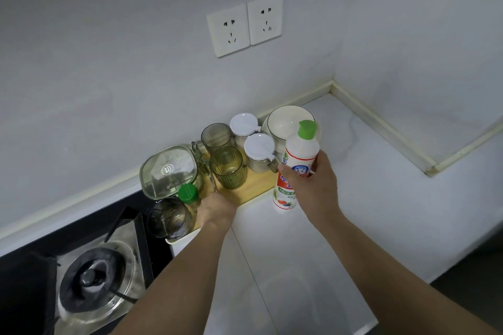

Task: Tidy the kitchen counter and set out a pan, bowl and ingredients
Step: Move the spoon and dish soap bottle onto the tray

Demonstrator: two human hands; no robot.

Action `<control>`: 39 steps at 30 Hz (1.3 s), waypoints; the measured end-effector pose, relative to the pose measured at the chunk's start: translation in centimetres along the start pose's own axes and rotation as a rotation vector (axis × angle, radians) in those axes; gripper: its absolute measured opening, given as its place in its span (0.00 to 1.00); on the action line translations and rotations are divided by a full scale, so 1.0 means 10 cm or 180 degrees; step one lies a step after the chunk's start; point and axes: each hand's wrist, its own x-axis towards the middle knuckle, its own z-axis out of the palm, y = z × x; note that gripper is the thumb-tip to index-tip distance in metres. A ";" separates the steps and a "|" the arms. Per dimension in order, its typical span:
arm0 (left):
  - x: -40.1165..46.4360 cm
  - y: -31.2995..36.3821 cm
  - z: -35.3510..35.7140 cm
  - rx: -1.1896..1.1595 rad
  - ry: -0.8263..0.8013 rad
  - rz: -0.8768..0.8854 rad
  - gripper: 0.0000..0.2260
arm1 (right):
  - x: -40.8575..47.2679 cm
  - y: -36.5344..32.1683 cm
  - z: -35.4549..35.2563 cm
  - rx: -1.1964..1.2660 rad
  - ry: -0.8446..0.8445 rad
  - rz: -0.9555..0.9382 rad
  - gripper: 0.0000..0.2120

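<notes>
From the head camera: the right hand (310,179) wraps its fingers round a white bottle (296,166) with a green cap, upright, its base at or just above the white worktop (353,198), beside the wooden tray (258,185). The left hand (217,212) lies on the tray's front edge; its fingers are hidden, so I cannot tell its grip. On the tray stand two green tumblers (228,167), two white-lidded jars (260,152) and a glass container (168,170). The white bowl (288,122) sits near the worktop's back corner. The stove burner (92,277) is at the left.
</notes>
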 end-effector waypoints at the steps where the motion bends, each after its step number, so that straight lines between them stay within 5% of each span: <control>1: 0.02 -0.01 0.00 0.0042 0.0040 -0.0001 0.17 | 0.01 0.00 0.00 0.0006 0.0016 0.0008 0.26; 21: -0.24 -0.34 0.06 0.0402 0.0131 0.0694 0.22 | 0.07 0.05 0.63 -0.0130 -0.0392 -0.0588 0.27; 39: -0.18 -0.31 0.07 0.0287 0.0123 0.0729 0.22 | 0.11 0.34 0.77 -0.0785 -0.0645 -0.0815 0.35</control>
